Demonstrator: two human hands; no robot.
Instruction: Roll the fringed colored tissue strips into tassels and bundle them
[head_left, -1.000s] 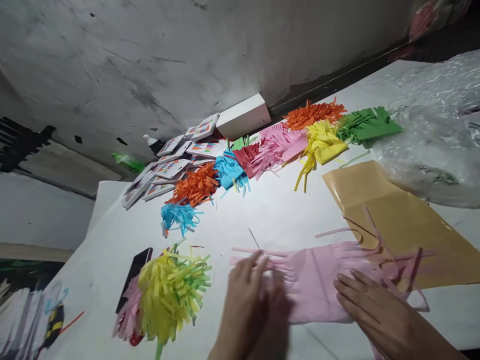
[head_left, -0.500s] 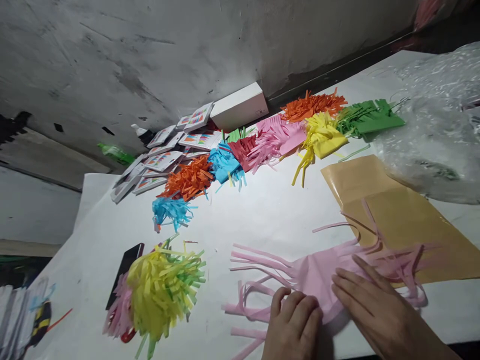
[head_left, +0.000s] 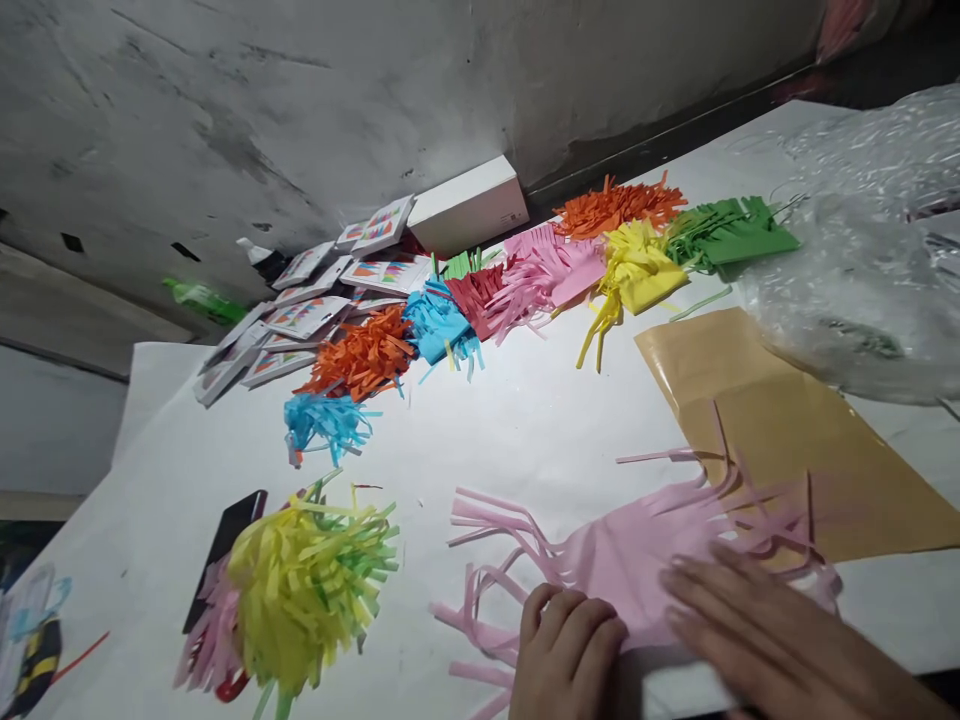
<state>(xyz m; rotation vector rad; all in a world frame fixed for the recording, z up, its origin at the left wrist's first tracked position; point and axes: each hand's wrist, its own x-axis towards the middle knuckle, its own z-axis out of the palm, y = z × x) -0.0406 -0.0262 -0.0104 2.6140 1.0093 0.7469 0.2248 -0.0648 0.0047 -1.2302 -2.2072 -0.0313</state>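
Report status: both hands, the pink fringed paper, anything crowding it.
Left hand curled on pink fringed paper; right hand flat on it. Paper lies on white table. Tan sheet under its right fringe; yellow-green pompom left, apart.

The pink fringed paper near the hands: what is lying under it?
Under the pink fringed paper lies the white table cover; its right strips overlap the tan sheet. The left hand and right hand press on it, hiding what lies beneath them.

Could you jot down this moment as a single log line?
left hand: curled on pink fringed paper | right hand: flat on it | nearby: yellow-green pom-pom, tan sheet
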